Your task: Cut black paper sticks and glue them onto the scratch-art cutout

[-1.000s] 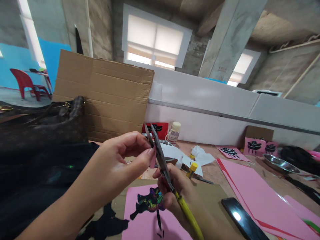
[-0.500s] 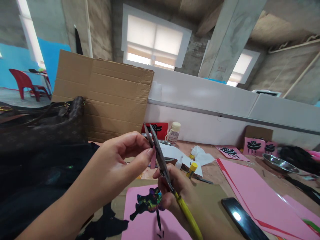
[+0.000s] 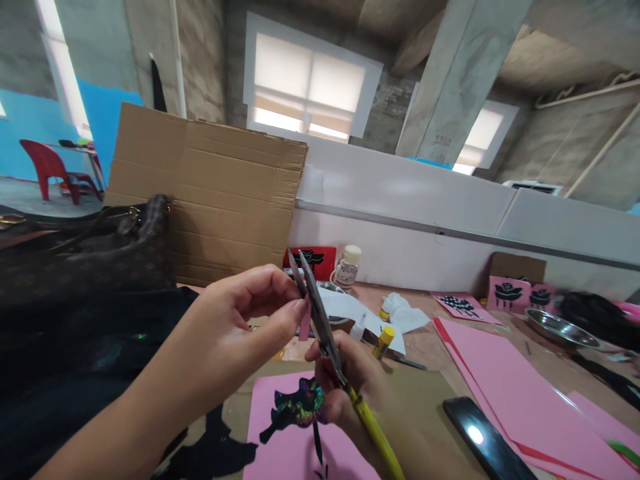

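Note:
Between the thumb and fingers of my left hand (image 3: 250, 313) is a small pink paper strip (image 3: 305, 323), its lower end hanging free. My right hand (image 3: 353, 380) grips scissors (image 3: 320, 320) with yellow handles, the blades pointing up and slightly parted beside my left fingertips. Whether the blades touch the strip is hard to tell. Below the hands lies a pink sheet (image 3: 270, 447) bearing a black cut-out with shiny multicoloured patches (image 3: 297, 403), partly hidden by my right hand. Black paper scraps (image 3: 213, 450) lie left of the sheet.
A phone (image 3: 483, 433) and stacked pink sheets (image 3: 515, 380) lie on the right. A glue stick (image 3: 384, 342), a white-lidded bottle (image 3: 347, 267) and a metal dish (image 3: 563, 328) stand farther back. At left, a handbag (image 3: 115, 247) sits before a cardboard panel (image 3: 230, 187).
Very little differs. Both hands hold nearly the same place, and slightly more of the pink strip shows below my left fingertips.

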A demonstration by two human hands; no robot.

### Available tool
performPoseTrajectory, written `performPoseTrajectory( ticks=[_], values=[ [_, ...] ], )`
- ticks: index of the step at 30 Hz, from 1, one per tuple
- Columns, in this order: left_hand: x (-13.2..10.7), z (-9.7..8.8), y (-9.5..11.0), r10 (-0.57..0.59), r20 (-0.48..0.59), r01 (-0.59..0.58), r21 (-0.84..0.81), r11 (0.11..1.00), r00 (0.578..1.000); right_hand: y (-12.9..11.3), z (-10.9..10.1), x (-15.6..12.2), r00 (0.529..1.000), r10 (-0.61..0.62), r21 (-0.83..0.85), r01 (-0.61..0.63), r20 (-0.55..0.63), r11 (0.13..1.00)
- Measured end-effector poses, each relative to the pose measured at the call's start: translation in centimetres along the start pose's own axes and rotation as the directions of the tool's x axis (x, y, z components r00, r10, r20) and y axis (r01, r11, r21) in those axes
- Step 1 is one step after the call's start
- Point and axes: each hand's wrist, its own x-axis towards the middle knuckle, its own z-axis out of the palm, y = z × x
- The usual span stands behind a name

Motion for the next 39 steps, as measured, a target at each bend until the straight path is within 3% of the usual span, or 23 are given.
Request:
performPoseTrajectory(
  ticks=[4, 9, 13, 17, 19, 21, 26, 30, 35, 39],
  values=[
    [-0.4, -0.2, 0.0, 0.017, 0.084, -0.009, -0.093, 0.996, 0.996, 0.4, 0.6, 0.4, 0.997, -0.072, 0.119, 0.075, -0.029, 0.99],
    [-0.1, -0.3, -0.3, 0.035, 0.111, -0.017, -0.16, 0.987, 0.993, -0.6, 0.0, -0.2, 0.999, 0.045, 0.014, -0.045, -0.003, 0.999],
    [0.2, -0.5, -0.5, 0.028, 0.117, -0.005, -0.188, 0.982, 0.993, 0.6, -0.4, 0.2, 0.994, 0.108, 0.024, -0.107, -0.033, 0.994],
    [-0.3, -0.7, 0.2, -0.016, 0.085, 0.03, -0.158, 0.987, 0.996, 2.5, -1.4, 1.7, 0.995, -0.013, 0.092, 0.023, -0.102, 0.995],
    [-0.8, -0.8, 0.8, -0.044, 0.062, 0.053, -0.157, 0.986, 0.997, 3.2, -2.4, 1.9, 0.987, -0.086, -0.032, 0.082, -0.133, 0.996],
    [-1.3, -0.9, 1.5, -0.05, 0.059, 0.06, -0.178, 0.982, 0.997, 4.0, -3.4, 1.1, 0.99, -0.076, -0.216, 0.049, -0.118, 0.975],
    [-2.1, -0.9, 2.2, 0.016, 0.098, 0.003, -0.19, 0.982, 0.995, 7.5, -5.0, -3.8, 0.992, 0.085, -0.391, -0.117, -0.097, 0.913],
    [-2.7, -0.3, 2.5, 0.029, 0.142, -0.002, -0.188, 0.982, 0.989, 10.9, -6.1, -6.6, 0.966, 0.216, -0.532, -0.257, -0.139, 0.807],
    [-3.6, 0.3, 2.5, 0.139, 0.259, -0.149, 0.019, 0.989, 0.956, 12.8, -8.8, -5.8, 0.957, 0.248, -0.633, -0.285, -0.148, 0.72],
    [-4.8, 1.6, -1.0, 0.053, 0.482, -0.174, 0.21, 0.962, 0.875, 12.5, -10.3, -4.1, 0.96, 0.276, -0.664, -0.24, -0.052, 0.708]
  ],
)
